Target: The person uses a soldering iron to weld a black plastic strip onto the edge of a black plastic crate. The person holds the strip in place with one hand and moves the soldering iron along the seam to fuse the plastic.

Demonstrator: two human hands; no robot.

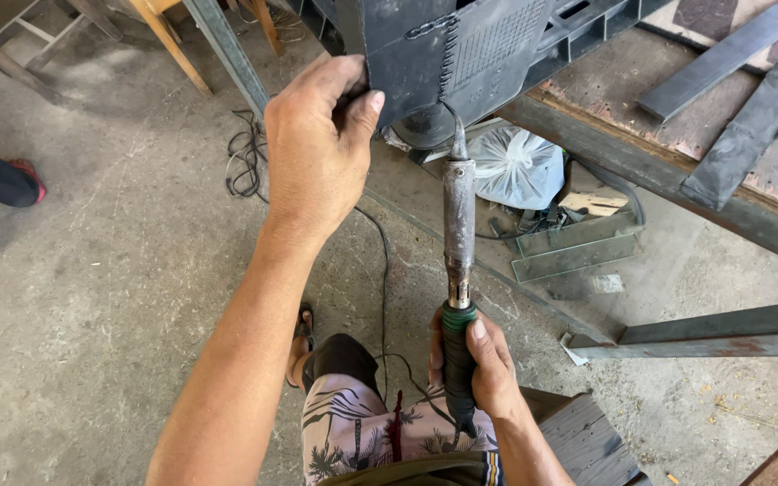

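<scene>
Left hand [317, 144] up top, fingers curled over the edge of the dark plastic casing [461, 54], thumb pressed flat against its near face — a firm pinch on the corner. The casing hangs off the edge of the workbench [641, 81], its grille panel facing down toward the camera, a line of rough stitch-like marks running down beside the grille.

Right hand [483, 364] lower down, fingers wrapped tight together around the black handle of the soldering iron [458, 234], thumb laid along the grip just under the green band. The iron stands nearly upright, metal barrel rising from the fist, its bent tip touching the lower edge of the casing right below that seam. Its cord [380, 297] trails away across the concrete floor [101, 297] to a loose tangle by the bench leg.

Just beyond the iron, under the bench, a white plastic bag [515, 166] sits among scraps, and a couple of grey metal channels [574, 247] lie beside it. Dark flat bars [740, 135] rest on the bench top at the right. A steel angle bar [713, 333] juts in from the right, near the right hand.

Below, patterned shorts [362, 432] and a sandalled foot [302, 337]. Far left, another person's feet [2, 189] in red-edged footwear, well apart from the work.
</scene>
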